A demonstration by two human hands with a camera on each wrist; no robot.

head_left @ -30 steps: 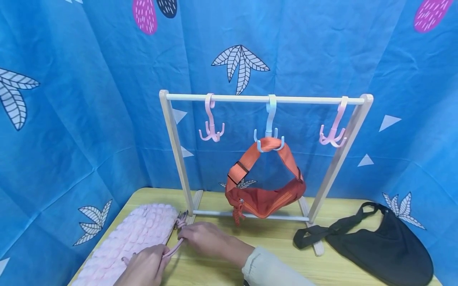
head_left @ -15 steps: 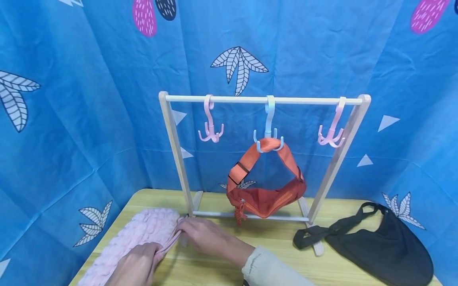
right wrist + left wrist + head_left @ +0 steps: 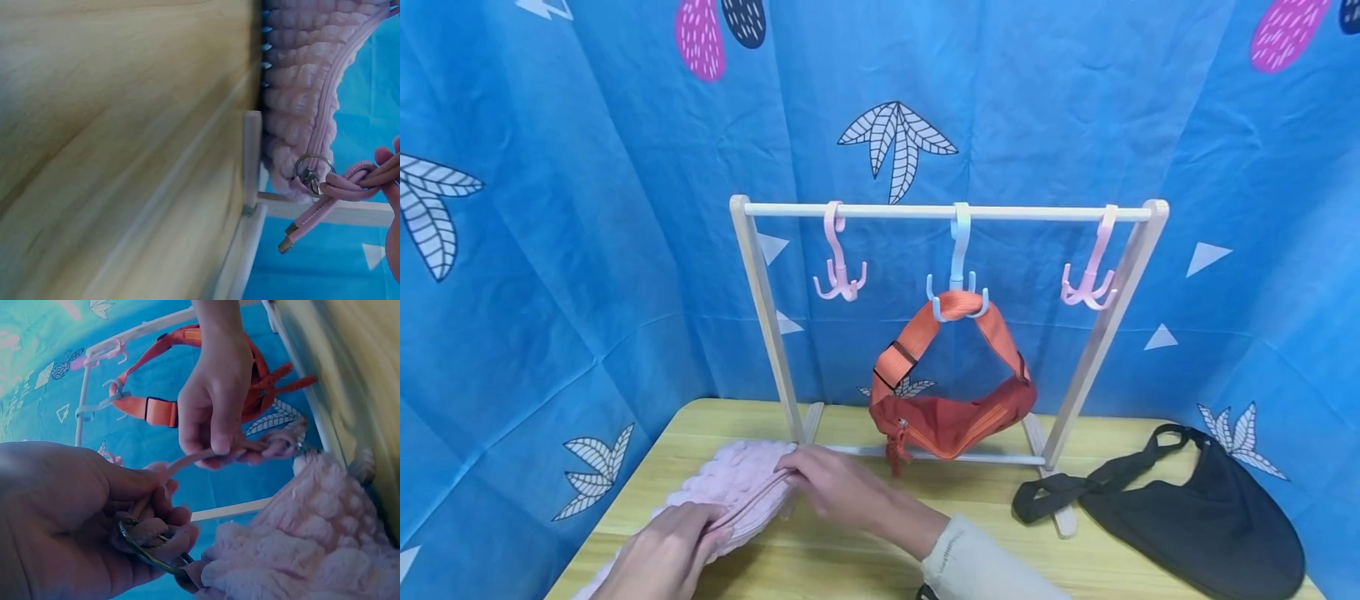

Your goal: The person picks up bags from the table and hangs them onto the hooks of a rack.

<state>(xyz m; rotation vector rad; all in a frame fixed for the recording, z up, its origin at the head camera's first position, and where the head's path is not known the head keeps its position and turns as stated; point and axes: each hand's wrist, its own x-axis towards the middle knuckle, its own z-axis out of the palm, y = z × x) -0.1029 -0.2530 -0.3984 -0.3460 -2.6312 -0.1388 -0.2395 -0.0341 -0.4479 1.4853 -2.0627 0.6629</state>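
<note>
A pink puffy quilted handbag (image 3: 730,468) is tilted up off the table at the left, its zipped edge toward me. Its pink cord strap (image 3: 187,460) runs between my hands. My left hand (image 3: 658,546) pinches the strap close to a metal ring (image 3: 139,549) at the near end. At the far end my right hand (image 3: 842,493) pinches it beside the knot (image 3: 353,183), which is tied to another ring (image 3: 306,167). The right wrist view shows only a bit of my right fingers.
A wooden rack (image 3: 895,212) stands behind, with pink hooks (image 3: 840,283) (image 3: 1088,287) and a blue hook (image 3: 958,250). An orange-red waist bag (image 3: 936,421) hangs from the blue hook. A black bag (image 3: 1202,508) lies on the table (image 3: 850,567) at the right.
The pink handbag's near edge has come up and toward the right as both hands lift the strap. My left hand has moved slightly left; my right hand slightly up.
</note>
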